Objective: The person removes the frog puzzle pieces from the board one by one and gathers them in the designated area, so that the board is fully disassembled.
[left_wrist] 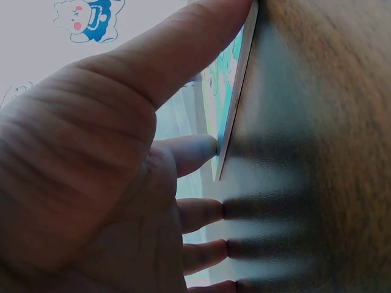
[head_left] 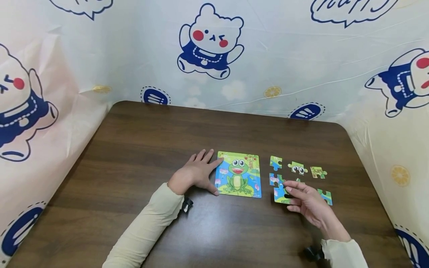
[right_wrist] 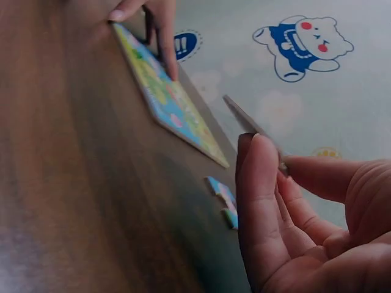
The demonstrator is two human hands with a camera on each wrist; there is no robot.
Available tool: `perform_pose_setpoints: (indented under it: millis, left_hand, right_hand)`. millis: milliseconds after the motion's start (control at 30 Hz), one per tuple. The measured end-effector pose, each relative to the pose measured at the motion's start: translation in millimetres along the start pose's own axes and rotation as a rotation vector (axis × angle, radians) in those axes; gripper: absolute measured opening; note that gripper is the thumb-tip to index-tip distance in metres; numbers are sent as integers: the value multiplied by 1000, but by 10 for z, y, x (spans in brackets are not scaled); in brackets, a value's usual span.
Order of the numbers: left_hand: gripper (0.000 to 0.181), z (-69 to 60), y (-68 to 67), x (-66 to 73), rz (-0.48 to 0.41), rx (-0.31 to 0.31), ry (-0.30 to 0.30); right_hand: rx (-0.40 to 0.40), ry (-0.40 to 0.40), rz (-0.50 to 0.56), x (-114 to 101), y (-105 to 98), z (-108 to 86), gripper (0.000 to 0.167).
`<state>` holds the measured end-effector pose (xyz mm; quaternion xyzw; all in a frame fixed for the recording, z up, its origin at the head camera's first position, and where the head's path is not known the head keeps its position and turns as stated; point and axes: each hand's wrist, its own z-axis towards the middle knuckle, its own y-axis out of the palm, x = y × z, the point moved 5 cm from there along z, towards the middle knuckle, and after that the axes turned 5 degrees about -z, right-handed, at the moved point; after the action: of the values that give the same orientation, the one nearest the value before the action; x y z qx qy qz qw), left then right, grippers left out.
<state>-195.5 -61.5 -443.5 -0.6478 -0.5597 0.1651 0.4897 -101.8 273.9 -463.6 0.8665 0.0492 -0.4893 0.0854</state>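
Observation:
My left hand (head_left: pixel 196 173) lies with spread fingers at the left edge of a frog picture puzzle board (head_left: pixel 238 190). Its index finger (left_wrist: pixel 189 152) and thumb touch the board, while the other fingertips rest on the table. To the right, my right hand (head_left: pixel 311 206) pinches a blue and green puzzle piece (head_left: pixel 279 196) between thumb and fingers. In the right wrist view that held piece (right_wrist: pixel 247 116) shows nearly edge-on, above the table. Loose pieces lie around this hand, including one with the frog's eyes (head_left: pixel 297 168); some are partly hidden by the hand.
Several puzzle pieces lie in loose rows right of the board, among them a corner piece (head_left: pixel 276 162), a green piece (head_left: pixel 318 172) and a pink-blue piece (head_left: pixel 273 179). The brown table (head_left: pixel 151 130) ends at a printed cloth backdrop (head_left: pixel 268 56) behind and at both sides.

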Motion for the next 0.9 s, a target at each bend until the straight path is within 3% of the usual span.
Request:
perform_pose_setpoints:
  millis: [200,433,667,900]
  left_hand:
    - [116,-2,5,7,-9,-3,-1]
    - [116,3,5,-4,-8,-1,-4]
    - [116,5,0,1,-3,-3,-5]
    - [116,4,4,-4,-4,-7,-10]
  right_hand:
    - [47,58,-86,134,-23,-6,10]
    - [129,77,-186,197,-16,7,24]
    - [222,76,-333,140,27,-39,36]
    - [285,49,-446,48,42,-128,36]
